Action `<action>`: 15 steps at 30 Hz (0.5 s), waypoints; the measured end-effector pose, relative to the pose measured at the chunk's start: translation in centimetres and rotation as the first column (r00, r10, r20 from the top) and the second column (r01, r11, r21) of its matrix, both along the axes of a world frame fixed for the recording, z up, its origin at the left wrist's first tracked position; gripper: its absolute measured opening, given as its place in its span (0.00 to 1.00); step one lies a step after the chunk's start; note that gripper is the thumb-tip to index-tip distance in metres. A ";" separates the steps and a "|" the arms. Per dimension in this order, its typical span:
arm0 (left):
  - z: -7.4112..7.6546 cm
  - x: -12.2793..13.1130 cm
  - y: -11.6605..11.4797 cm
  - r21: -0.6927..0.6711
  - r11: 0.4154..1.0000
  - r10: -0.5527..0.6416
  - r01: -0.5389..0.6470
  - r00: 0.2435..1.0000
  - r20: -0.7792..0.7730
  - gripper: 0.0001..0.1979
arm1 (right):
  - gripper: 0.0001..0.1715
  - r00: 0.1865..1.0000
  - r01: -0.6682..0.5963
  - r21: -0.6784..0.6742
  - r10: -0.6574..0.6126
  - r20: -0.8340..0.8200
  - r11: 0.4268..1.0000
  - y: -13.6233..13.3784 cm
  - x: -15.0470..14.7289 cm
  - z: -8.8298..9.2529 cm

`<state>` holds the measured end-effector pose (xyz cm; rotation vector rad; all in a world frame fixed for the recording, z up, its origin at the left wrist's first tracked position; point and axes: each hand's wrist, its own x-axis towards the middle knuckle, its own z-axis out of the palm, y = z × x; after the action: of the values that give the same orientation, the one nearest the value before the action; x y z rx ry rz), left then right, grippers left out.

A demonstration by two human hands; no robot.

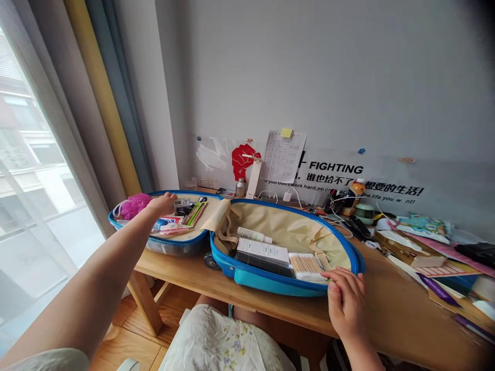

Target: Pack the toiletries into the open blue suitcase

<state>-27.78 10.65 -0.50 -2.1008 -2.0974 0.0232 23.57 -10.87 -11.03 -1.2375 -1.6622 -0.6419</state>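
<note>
A blue suitcase [266,281] lies unfolded on the desk in two halves with beige lining. My left hand [162,204] reaches over the left half, its fingers bent at the far rim; what they hold, if anything, is hidden. Near it are a pink bath puff [136,204], green-and-black slim packs [197,213] and a red-and-white packet [174,220]. My right hand [348,299] is closed around the near right rim of the other half, one finger beside a pack of cotton swabs [307,267]. That half also holds a white box [263,251] and a white bottle [254,235].
The wooden desk [390,314] carries clutter on the right: an orange-labelled bottle [353,196], a green jar [364,213], a purple pen-like item [436,288] and papers. A white lamp [253,179] stands behind the suitcase. Curtains [83,103] and a window are at the left.
</note>
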 end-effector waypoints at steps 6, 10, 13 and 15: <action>4.1 7.6 -0.2 0.144 0.944 -0.313 0.298 0.945 0.092 0.26 | 0.20 1.000 0.013 0.011 -0.013 0.006 1.000 0.2 0.1 -0.2; 5.2 15.4 -0.2 0.081 0.823 -0.568 0.563 0.812 0.136 0.27 | 0.21 1.000 0.031 -0.003 -0.031 -0.004 1.000 0.1 0.0 -0.2; 4.2 20.7 -0.3 -0.046 0.727 -0.670 0.685 0.723 0.169 0.27 | 0.19 1.000 0.012 0.003 -0.012 0.005 1.000 0.0 0.0 -0.1; 3.1 23.3 -0.2 -0.119 0.690 -0.691 0.714 0.699 0.183 0.26 | 0.18 1.000 -0.002 0.003 0.002 0.009 1.000 -0.1 -0.1 0.0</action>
<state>-4.46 10.43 2.58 -2.9518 -1.2146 -0.0179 23.49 -11.00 -11.02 -1.2325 -1.6686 -0.6496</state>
